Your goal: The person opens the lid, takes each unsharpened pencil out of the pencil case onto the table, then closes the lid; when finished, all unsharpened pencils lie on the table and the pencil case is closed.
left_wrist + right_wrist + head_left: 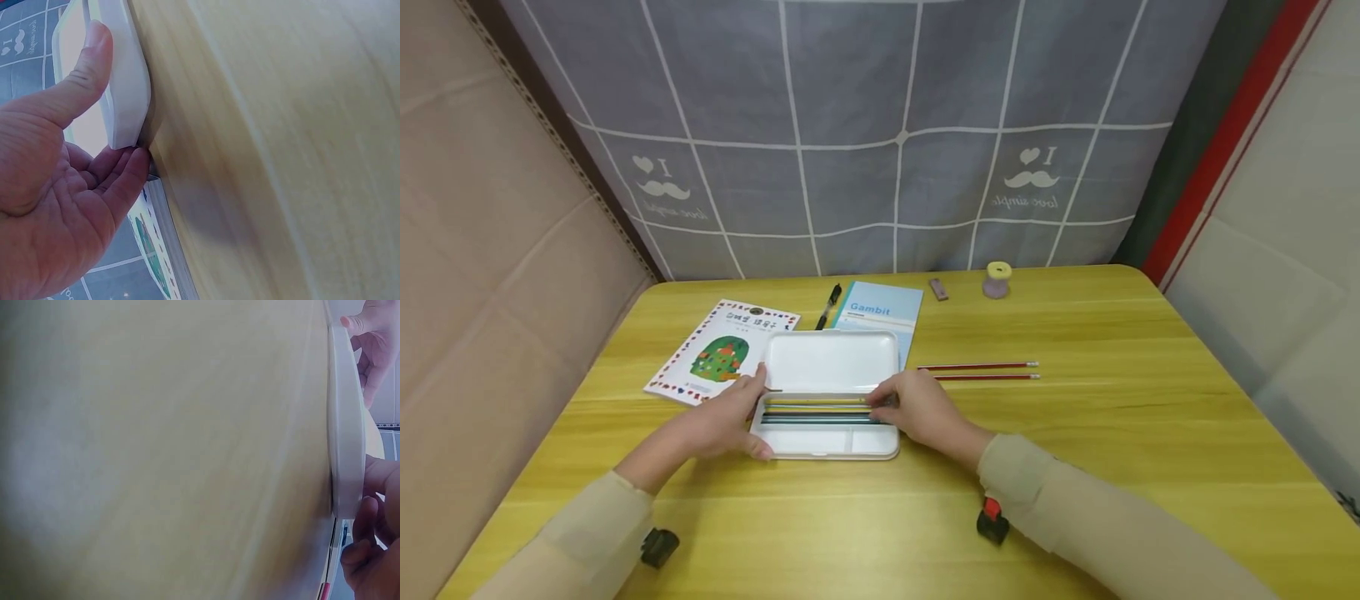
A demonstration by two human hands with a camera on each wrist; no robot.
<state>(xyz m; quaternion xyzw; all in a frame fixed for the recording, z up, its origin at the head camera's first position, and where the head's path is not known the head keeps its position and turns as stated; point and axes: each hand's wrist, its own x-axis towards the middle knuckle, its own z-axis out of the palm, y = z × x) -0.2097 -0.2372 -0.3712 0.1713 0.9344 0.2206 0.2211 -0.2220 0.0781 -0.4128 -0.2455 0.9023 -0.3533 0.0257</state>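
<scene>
A white pencil case (831,443) lies on the table with its lid (832,360) flipped back. Several pencils (820,408) are lined up in its long compartment. My left hand (722,417) grips the case's left end, with the thumb at the front corner and the other fingers along the side. In the left wrist view that thumb (94,62) lies against the case wall. Inside the right end, the curled thumb and forefinger of my right hand (925,410) pinch at the pencils' ends, partly hiding them. The right wrist view shows its fingers (365,525) bent beside the case's end.
Two red pencils (992,377) lie to the right. Behind the case are a picture book (752,325), a black pen (829,307) and a pale blue notebook (887,300). A small eraser-like block (938,289) and a yellow-topped spool-shaped item (997,281) stand near the back edge.
</scene>
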